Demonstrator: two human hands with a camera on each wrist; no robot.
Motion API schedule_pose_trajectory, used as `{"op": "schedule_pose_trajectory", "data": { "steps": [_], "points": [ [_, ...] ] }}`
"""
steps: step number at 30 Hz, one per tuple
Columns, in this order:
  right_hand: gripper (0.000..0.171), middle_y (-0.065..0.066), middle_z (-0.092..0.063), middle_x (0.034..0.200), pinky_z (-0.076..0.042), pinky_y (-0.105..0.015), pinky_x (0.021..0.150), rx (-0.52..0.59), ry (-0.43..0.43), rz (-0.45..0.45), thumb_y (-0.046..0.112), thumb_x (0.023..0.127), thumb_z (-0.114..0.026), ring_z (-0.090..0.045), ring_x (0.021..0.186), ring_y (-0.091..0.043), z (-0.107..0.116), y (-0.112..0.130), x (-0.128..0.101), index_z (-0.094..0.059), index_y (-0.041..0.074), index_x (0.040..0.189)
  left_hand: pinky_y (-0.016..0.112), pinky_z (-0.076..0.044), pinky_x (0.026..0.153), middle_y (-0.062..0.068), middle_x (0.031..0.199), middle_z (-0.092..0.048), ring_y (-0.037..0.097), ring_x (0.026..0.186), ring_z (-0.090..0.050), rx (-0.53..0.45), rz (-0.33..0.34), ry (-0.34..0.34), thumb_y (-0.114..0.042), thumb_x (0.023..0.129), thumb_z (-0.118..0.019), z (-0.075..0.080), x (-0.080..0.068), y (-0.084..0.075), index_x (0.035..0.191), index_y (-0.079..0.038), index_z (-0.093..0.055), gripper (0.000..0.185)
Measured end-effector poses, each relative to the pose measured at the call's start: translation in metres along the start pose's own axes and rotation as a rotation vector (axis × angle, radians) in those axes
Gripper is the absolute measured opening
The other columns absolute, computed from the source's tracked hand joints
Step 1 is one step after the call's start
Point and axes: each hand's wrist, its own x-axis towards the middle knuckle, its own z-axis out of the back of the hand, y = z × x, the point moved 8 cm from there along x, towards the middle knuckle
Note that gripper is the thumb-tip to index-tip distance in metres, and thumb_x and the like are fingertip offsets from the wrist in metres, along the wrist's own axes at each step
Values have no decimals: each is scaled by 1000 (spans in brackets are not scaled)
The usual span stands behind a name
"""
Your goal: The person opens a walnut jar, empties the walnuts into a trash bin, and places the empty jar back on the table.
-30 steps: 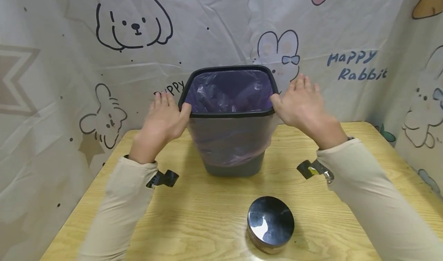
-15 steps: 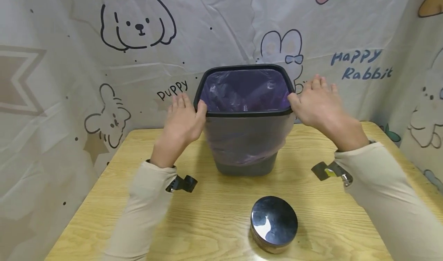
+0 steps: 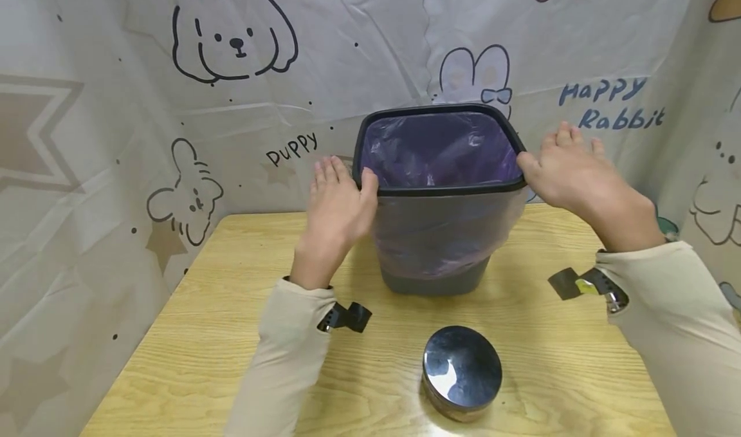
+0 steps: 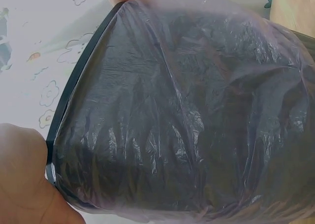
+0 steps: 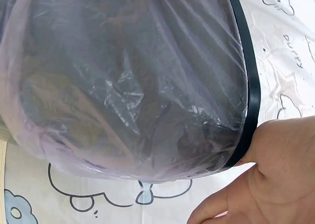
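A dark grey waste bin [image 3: 434, 257] with a black rim and a purple plastic liner stands on the wooden table [image 3: 231, 334], close to the backdrop. My left hand [image 3: 341, 208] lies against the bin's left side, thumb on the rim and fingers straight. My right hand [image 3: 570, 173] mirrors it on the right side, thumb at the rim's corner. The left wrist view is filled by the liner-covered bin wall [image 4: 187, 115], with my left hand [image 4: 24, 184] at the lower left. The right wrist view shows the same bin [image 5: 123, 76] and my right hand [image 5: 270, 184] by the rim.
A round shiny metal tin [image 3: 462, 369] sits near the table's front edge, in front of the bin. A cartoon-printed cloth backdrop [image 3: 231, 102] closes off the back and both sides of the table.
The bin has slid to the right across the table between both hands, which keep the same hold on its sides. The tin has stayed where it was.
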Motion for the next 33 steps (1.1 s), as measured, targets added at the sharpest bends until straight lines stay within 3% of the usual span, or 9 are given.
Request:
{"op": "schedule_pose_trajectory", "data": {
  "steps": [13, 26, 33],
  "points": [
    [77, -39, 23, 144, 12, -66, 108, 29, 12, -6, 42, 100, -9, 19, 136, -51, 1, -15, -3, 9, -21, 139, 39, 3, 119, 22, 158, 5, 31, 145, 11, -85, 13, 17, -45, 101, -15, -9, 0, -10, 150, 7, 0, 73],
    [76, -39, 23, 144, 15, -65, 107, 81, -40, 22, 42, 101, -8, 21, 136, -50, 2, -25, -4, 8, -21, 140, 40, 4, 119, 20, 159, 7, 30, 145, 14, -69, 15, 58, -46, 100, -16, -12, -1, -19, 151, 4, 1, 73],
    [76, -39, 20, 145, 14, -64, 108, 100, -52, 26, 43, 101, -6, 19, 137, -50, -1, -24, -2, 5, -21, 141, 39, 4, 119, 20, 159, 6, 30, 145, 13, -84, 21, 47, -45, 101, -17, -11, -2, -17, 151, 5, 1, 73]
  ]
}}
